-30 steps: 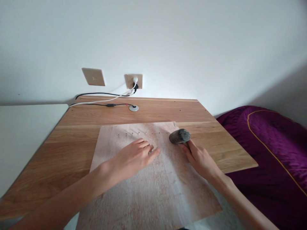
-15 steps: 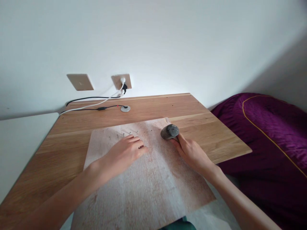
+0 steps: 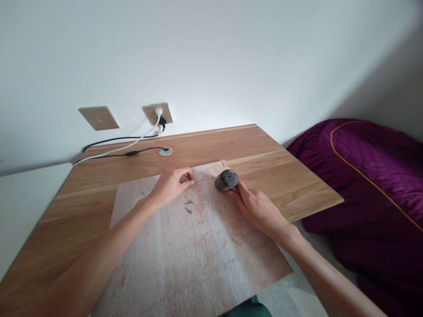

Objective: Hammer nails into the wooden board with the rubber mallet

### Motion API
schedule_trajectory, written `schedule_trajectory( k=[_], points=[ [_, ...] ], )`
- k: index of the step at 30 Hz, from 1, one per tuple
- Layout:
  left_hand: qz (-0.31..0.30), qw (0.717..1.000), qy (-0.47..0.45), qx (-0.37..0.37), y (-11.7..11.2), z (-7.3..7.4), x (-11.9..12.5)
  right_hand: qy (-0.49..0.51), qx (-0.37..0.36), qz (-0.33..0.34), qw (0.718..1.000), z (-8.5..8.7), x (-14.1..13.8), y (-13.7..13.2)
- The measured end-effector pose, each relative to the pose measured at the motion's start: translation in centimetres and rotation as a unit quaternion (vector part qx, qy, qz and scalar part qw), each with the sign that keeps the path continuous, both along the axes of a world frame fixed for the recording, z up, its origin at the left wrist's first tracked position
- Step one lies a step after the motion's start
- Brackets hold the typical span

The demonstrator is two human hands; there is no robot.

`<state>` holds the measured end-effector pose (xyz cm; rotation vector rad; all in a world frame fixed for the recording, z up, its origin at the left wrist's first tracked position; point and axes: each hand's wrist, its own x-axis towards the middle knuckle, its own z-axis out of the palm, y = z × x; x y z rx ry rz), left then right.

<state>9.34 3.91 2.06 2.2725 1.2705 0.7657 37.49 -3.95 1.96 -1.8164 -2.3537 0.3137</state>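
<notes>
My left hand is at the far part of a pale, wood-grained board. Its thumb and forefinger pinch a small nail at the board's surface. Two loose nails lie on the board just below those fingertips. Another small nail shows left of the wrist; the hand hides the rest of that row. My right hand grips a mallet with a dark, round head, held low over the board's far right part. The mallet's handle is mostly covered by my fingers.
The board rests on a wooden desk against a white wall. Cables run from a wall socket along the back, past a round cable grommet. A white panel stands at left, a purple cover at right.
My left hand has moved up the board and now pinches a nail. Two loose nails have come into sight below it. The mallet stays nearly in place; the view has shifted slightly.
</notes>
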Motion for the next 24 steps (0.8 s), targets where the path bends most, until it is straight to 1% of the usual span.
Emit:
schedule_trajectory(
  k=[3, 6, 10, 14, 18, 24],
  points=[
    [0.014, 1.000, 0.001, 0.000, -0.2, -0.2, 0.1, 0.002, -0.003, 0.000, 1.000, 0.1, 0.0, 0.0],
    [0.034, 0.999, 0.015, 0.021, -0.4, -0.3, 0.4, -0.001, -0.004, 0.003, 1.000, 0.2, 0.0, 0.0],
    [0.046, 0.998, 0.033, 0.042, -0.3, -0.6, 0.6, 0.005, -0.003, 0.006, 1.000, 0.2, 0.0, 0.0],
    [0.051, 0.996, 0.046, 0.054, -0.3, -0.9, 0.6, 0.008, 0.007, 0.009, 1.000, -0.1, 0.2, 0.1],
    [0.041, 0.995, 0.057, 0.077, -0.4, -1.1, 0.6, 0.014, 0.007, 0.009, 1.000, -0.4, 0.3, 0.1],
    [0.049, 0.991, 0.061, 0.112, -0.6, -1.1, 0.7, 0.016, 0.004, 0.008, 1.000, -0.2, 0.2, 0.0]
  ],
)
